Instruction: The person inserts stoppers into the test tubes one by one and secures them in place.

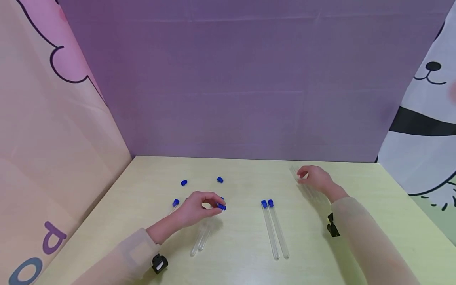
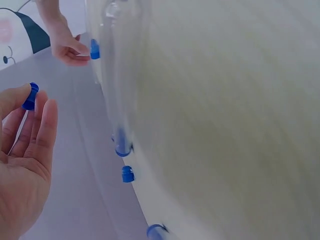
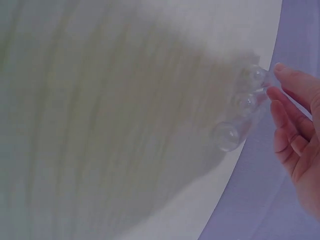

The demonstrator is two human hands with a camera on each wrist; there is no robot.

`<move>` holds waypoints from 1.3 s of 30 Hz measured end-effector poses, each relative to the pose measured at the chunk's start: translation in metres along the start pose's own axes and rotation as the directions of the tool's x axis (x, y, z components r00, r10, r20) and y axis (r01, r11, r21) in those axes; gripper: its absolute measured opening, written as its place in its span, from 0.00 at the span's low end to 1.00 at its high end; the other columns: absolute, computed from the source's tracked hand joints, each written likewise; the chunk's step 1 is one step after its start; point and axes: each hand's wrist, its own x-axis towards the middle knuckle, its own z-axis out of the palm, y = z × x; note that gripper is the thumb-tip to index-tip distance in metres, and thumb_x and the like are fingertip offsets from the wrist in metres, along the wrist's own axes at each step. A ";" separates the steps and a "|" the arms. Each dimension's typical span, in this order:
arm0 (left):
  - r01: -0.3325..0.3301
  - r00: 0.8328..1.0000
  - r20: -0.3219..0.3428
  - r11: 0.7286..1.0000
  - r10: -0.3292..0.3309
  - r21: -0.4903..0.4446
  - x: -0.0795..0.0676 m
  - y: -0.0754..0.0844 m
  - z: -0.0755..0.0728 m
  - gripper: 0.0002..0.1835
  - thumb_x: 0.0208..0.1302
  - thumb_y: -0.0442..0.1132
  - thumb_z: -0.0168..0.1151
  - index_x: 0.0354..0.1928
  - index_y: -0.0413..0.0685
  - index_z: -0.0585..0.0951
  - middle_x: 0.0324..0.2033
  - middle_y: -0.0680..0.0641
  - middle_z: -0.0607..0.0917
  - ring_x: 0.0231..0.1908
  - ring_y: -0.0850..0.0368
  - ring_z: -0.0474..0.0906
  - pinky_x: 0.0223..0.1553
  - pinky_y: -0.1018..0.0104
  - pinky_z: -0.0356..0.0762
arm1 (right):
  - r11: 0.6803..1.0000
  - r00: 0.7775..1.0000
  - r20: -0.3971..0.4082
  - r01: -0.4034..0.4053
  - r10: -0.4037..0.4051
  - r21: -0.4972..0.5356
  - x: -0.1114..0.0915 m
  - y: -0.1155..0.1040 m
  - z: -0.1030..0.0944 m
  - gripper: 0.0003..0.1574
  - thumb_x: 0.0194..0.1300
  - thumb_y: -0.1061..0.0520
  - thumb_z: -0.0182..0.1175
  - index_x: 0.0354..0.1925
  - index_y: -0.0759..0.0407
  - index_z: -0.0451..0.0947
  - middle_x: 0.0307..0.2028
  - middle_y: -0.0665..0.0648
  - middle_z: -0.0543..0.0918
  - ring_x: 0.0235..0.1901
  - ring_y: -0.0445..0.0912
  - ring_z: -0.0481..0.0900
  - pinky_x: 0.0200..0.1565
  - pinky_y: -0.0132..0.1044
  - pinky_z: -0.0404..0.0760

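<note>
My left hand (image 1: 199,208) pinches a small blue cap (image 2: 31,96) between thumb and fingertip, above the table. Beneath it lie clear glass test tubes (image 1: 204,237), partly covered by the hand; a blue cap (image 1: 175,202) shows at their far side. Over at the far right, my right hand (image 1: 315,178) is at several clear tubes lying side by side, whose rounded ends (image 3: 227,136) face the right wrist camera. Thumb and index finger stand apart around one tube; contact is unclear. Two blue-capped test tubes (image 1: 271,229) lie between the hands.
Two loose blue caps, one to the left (image 1: 183,183) and another to the right (image 1: 220,179), lie towards the back of the pale table (image 1: 242,170). A purple cloth wall (image 1: 221,99) rises behind it, with printed curtains on both sides.
</note>
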 end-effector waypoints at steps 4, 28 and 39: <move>-0.006 1.000 0.003 1.000 0.006 -0.004 0.003 0.005 0.000 0.09 0.61 0.32 0.68 0.44 0.44 0.85 0.37 0.51 0.85 0.37 0.58 0.79 0.37 0.67 0.78 | 1.000 1.000 0.014 -0.014 0.014 -0.004 0.000 -0.001 0.001 0.15 0.60 0.62 0.66 0.44 0.69 0.78 0.36 0.59 0.83 0.39 0.56 0.78 0.46 0.52 0.75; 0.035 0.999 0.026 0.996 -0.033 -0.080 0.015 0.018 0.011 0.11 0.61 0.31 0.67 0.46 0.40 0.84 0.39 0.47 0.85 0.38 0.56 0.80 0.37 0.69 0.79 | 0.998 0.998 0.025 -0.064 0.064 -0.025 0.007 0.002 0.016 0.12 0.57 0.55 0.70 0.36 0.61 0.81 0.28 0.50 0.80 0.31 0.46 0.76 0.38 0.46 0.75; 0.025 1.000 0.012 0.996 -0.024 -0.083 0.017 0.015 0.011 0.11 0.61 0.31 0.67 0.46 0.40 0.84 0.39 0.47 0.85 0.38 0.55 0.80 0.37 0.69 0.79 | 0.997 0.998 -0.050 -0.044 0.047 0.063 0.003 -0.002 0.010 0.10 0.59 0.56 0.68 0.37 0.60 0.82 0.29 0.50 0.80 0.30 0.46 0.75 0.34 0.41 0.72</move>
